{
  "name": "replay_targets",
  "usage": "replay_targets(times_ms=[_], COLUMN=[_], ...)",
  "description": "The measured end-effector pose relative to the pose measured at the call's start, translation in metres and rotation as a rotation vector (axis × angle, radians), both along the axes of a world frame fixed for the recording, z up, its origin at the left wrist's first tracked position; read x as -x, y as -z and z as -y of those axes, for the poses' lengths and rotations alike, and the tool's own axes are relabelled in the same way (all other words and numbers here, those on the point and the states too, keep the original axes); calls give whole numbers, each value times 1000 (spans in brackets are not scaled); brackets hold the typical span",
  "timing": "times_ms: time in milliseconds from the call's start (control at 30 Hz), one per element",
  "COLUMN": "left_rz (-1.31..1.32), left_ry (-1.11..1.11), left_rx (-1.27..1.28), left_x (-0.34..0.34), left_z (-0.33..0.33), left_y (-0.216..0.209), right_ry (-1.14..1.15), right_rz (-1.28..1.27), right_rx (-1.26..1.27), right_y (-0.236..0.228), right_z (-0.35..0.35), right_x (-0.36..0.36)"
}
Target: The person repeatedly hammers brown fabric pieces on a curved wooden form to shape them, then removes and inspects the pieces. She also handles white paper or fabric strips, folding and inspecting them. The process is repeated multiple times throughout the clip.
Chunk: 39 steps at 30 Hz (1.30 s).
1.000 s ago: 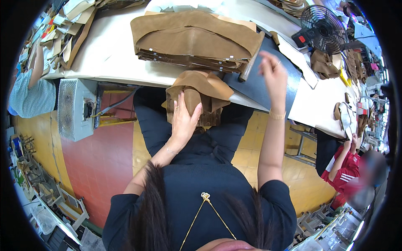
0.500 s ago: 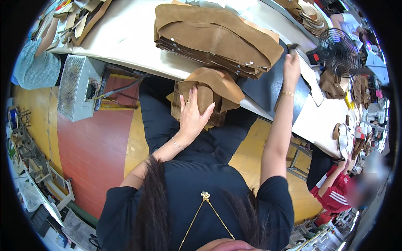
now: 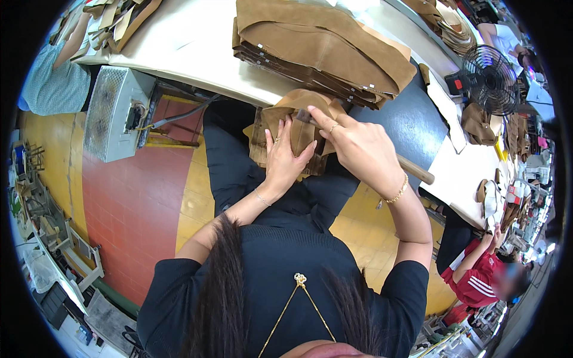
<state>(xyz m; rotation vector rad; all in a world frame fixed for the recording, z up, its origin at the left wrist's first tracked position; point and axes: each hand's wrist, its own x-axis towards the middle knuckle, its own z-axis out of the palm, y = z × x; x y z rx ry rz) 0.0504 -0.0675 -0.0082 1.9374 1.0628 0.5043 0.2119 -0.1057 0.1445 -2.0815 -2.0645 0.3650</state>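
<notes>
My right hand point(image 3: 364, 146) grips a hammer, its wooden handle point(image 3: 416, 169) sticking out past my wrist. The dark hammer head point(image 3: 305, 116) is over a folded brown leather piece point(image 3: 298, 99), close to my left fingertips; whether it touches cannot be told. My left hand point(image 3: 285, 156) lies on that leather with fingers spread, pressing it down. Beneath the leather is a worn wooden block point(image 3: 259, 141) on my lap, mostly covered. A tall stack of brown leather pieces point(image 3: 316, 48) with small white marks lies on the table just beyond.
The white table point(image 3: 203, 68) carries a dark mat point(image 3: 415, 116) to the right of the stack. A black fan point(image 3: 489, 77) stands at the far right. A metal mesh box point(image 3: 110, 113) is left of my knees. Co-workers sit at left and right; one wears a red shirt point(image 3: 477, 274).
My right hand has come from the far right of the table down to the leather, bringing the hammer beside my left hand. The left hand stays on the leather.
</notes>
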Motion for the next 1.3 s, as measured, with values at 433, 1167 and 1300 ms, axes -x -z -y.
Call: replay_targets(times_ms=[433, 1167, 1300], left_rz=[-10, 72, 66], left_ry=[26, 9, 1], left_rx=[13, -93, -171], left_x=[4, 7, 7], left_z=[2, 6, 5], left_y=[11, 22, 25], right_ry=[32, -3, 30], right_rz=[-105, 103, -213], right_rx=[-192, -37, -424], right_y=[5, 34, 1], right_z=[20, 39, 37], right_x=[17, 26, 34])
